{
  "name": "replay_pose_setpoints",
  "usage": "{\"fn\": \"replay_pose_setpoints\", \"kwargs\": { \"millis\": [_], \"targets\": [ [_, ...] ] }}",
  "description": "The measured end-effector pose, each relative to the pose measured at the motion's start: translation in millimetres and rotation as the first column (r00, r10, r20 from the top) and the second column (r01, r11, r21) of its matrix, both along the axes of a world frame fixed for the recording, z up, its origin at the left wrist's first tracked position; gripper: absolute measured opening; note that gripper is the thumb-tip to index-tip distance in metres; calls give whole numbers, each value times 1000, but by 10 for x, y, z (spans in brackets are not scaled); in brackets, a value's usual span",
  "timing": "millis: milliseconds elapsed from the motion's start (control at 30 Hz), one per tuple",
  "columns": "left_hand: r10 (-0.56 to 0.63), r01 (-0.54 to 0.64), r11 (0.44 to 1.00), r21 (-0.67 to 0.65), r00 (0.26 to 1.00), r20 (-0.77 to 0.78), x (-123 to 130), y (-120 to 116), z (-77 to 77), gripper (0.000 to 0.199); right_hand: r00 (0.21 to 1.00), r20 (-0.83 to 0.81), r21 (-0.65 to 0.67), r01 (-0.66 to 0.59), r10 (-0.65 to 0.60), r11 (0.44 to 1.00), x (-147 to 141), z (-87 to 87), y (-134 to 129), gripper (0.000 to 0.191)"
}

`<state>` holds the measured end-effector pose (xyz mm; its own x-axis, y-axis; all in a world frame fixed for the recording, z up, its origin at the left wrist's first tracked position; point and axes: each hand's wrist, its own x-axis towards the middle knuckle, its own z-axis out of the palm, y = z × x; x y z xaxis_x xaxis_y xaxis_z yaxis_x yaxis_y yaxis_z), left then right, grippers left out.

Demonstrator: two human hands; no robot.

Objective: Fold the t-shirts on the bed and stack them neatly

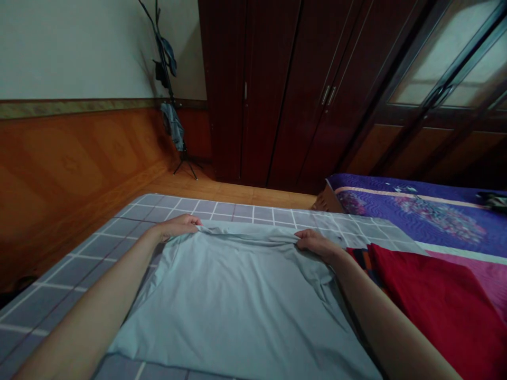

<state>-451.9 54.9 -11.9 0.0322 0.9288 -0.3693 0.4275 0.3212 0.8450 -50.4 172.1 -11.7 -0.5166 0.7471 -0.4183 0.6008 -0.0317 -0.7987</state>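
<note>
The checked bed [95, 258] has bare room along its left edge and a strip at its far edge. Short of that strip lies a pale cloth [237, 295], left of a red cloth [431, 301]. Reaching forward, well apart, left hand [180, 226] and right hand [315, 244] pinch the pale cloth's far edge.

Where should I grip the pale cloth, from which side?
Probably both ends of the far edge, one hand from each side: the pale cloth lies spread over the checked bedding, its edge gathered in folds between left hand and right hand.
</note>
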Motion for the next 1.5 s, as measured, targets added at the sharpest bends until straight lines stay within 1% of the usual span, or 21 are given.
{"fn": "replay_pose_setpoints", "kwargs": {
  "millis": [133,267,333,433,500,567,600,667,733,767,833,867,900,967,1033,1100,1200,1267,1333,1400,1500],
  "targets": [
    [72,-37,981,188,980,-183,-35,-14,-147,34,997,46,196,56,-67,979,-54,-90,54,26],
    [156,-55,952,301,933,-323,-94,45,-229,36,979,162,438,45,-128,898,-195,-80,88,27],
    [182,-54,944,327,909,-375,-110,71,-236,33,962,230,522,6,-147,853,-222,-50,73,25],
    [234,-56,926,373,861,-451,-44,76,-180,25,928,318,609,-43,-194,792,-215,-13,32,26],
    [312,-53,880,472,814,-490,88,60,-115,19,908,359,650,-75,-218,757,-207,6,6,28],
    [370,28,793,608,770,-519,277,39,-59,17,895,380,687,-104,-233,719,-208,43,-24,30],
    [358,103,751,652,767,-533,379,28,-45,16,891,392,711,-134,-230,690,-213,77,-46,32],
    [252,273,691,669,777,-578,563,12,-54,17,892,413,757,-226,-182,613,-238,185,-133,33],
    [124,407,664,628,768,-629,686,5,-110,18,910,407,787,-305,-80,536,-298,333,-312,32],
    [92,452,649,612,752,-652,719,5,-149,18,920,391,793,-327,-17,514,-346,410,-445,32],
    [75,504,626,595,720,-690,734,13,-231,18,929,354,781,-358,110,512,-483,535,-793,31],
    [77,515,623,590,709,-701,723,20,-269,19,908,375,755,-416,187,507,-570,571,-993,31],
    [83,518,625,584,699,-710,707,27,-302,21,867,413,711,-499,279,496,-667,584,-1195,30],
    [95,523,639,564,674,-733,670,42,-349,27,757,452,637,-644,472,424,-871,539,-1561,36],
    [88,528,661,534,652,-753,643,50,-378,33,700,430,611,-691,571,387,-1053,412,-1820,46],
    [49,534,688,492,641,-766,627,52,-400,39,710,377,626,-668,595,402,-1181,249,-1953,58],
    [-29,531,737,417,642,-766,594,55,-419,48,741,298,641,-623,602,449,-1253,50,-1980,68],
    [-48,509,768,388,651,-757,527,65,-402,51,737,263,631,-619,623,467,-1244,-6,-1949,70],
    [-15,459,797,392,664,-748,398,71,-340,52,729,237,619,-623,642,479,-1219,-7,-1920,70],
    [48,382,834,398,669,-742,211,56,-225,49,718,221,606,-631,660,484,-1198,16,-1904,71],
    [156,199,916,349,625,-765,-100,-26,8,36,709,211,591,-641,673,490,-1190,31,-1898,71]
  ]
}}
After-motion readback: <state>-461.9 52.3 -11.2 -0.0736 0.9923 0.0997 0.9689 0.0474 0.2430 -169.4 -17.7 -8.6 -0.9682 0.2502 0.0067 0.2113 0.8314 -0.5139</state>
